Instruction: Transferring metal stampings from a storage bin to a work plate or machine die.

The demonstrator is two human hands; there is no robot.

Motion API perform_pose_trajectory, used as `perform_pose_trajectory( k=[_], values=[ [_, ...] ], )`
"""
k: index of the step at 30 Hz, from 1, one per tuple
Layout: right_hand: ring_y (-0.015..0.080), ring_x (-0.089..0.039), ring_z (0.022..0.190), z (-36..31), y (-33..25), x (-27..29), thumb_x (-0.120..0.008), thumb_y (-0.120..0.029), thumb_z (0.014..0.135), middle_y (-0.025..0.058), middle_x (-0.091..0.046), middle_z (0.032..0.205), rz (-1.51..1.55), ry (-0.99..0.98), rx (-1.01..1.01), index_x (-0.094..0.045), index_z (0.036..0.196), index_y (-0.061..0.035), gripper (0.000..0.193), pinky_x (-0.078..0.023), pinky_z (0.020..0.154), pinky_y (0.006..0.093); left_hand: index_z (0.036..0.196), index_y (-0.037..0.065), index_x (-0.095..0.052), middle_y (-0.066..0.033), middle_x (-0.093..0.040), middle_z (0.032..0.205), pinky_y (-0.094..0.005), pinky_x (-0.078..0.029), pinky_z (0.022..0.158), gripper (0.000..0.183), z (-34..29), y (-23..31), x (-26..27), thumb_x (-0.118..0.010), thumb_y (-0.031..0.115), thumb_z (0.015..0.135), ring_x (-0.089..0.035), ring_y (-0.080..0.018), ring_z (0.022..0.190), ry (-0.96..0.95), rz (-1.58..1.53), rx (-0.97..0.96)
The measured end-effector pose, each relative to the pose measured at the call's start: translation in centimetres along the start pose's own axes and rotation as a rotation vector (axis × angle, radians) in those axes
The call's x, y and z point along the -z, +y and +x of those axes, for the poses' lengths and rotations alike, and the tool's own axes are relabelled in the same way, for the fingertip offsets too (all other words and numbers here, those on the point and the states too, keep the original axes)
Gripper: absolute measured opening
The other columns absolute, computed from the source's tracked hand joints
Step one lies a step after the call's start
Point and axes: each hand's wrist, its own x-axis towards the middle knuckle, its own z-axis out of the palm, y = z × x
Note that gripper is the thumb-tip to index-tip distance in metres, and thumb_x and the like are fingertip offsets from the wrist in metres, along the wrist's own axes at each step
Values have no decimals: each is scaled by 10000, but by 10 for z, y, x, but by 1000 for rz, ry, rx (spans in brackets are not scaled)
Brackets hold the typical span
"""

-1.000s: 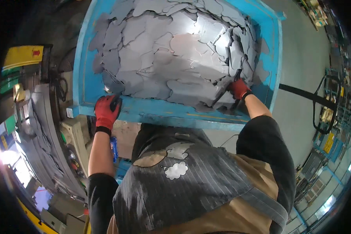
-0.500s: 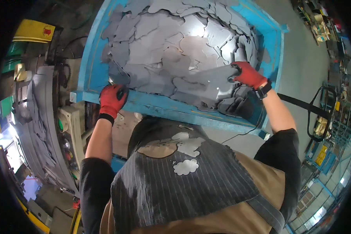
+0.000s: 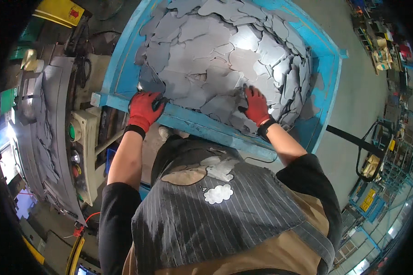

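My left hand [image 3: 146,109], in a red glove with dark fingertips, curls over the near rim of a blue bin [image 3: 202,128] at its left end. A dark grey flat piece [image 3: 150,81] lies just beyond those fingers. Over the near right part of the bin, my right hand [image 3: 256,104] is open, its gloved fingers spread above the grey sheet pieces [image 3: 202,41] and nothing held in them. These pieces are thin, irregular and overlapping, heaped through most of the bin. Whether the right fingertips touch the heap is hard to tell.
To the left stands a machine with a long grey surface [image 3: 55,114] and a pale control box [image 3: 85,151] bearing a green button. A yellow panel [image 3: 62,11] is at the upper left. Right of the bin a black bar [image 3: 353,139] sticks out over the floor; racks line the far right.
My right hand has let go of a long grey piece and moved left, its fingers now spread. The left hand stays at the rim. The view has shifted slightly.
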Motion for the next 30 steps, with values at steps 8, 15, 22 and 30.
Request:
perform_pose_trajectory(
  k=[8,15,22,30],
  values=[
    [330,-556,1050,19,24,-51,-851,-406,562,181,-563,1142,437,-125,-274,-424,1315,-36,942,-451,872,423,1105,141,-636,-140,-612,1097,-430,-388,969,408,1,5,6,-641,356,758,-543,-342,1043,30,31,-22],
    [351,-630,873,-6,-27,-20,-772,-374,620,157,-667,915,397,-432,-7,-649,1046,-126,509,-490,782,458,1106,136,-631,-143,-616,1094,-428,-398,951,411,3,16,22,-646,354,758,-538,-349,1042,-102,-32,60],
    [331,-640,901,51,-59,-52,-677,-368,681,141,-673,939,125,-527,149,-635,1080,-187,439,-519,764,447,1103,139,-632,-131,-618,1078,-439,-394,955,403,1,6,7,-648,353,762,-538,-343,1043,76,0,-27],
    [342,-596,1027,56,-48,-61,-705,-449,699,177,-642,1068,168,-869,215,-642,1073,-91,522,-477,865,430,1084,139,-636,-149,-613,1062,-438,-377,979,394,3,13,21,-638,369,764,-540,-339,1046,-24,-77,24]
  ],
)
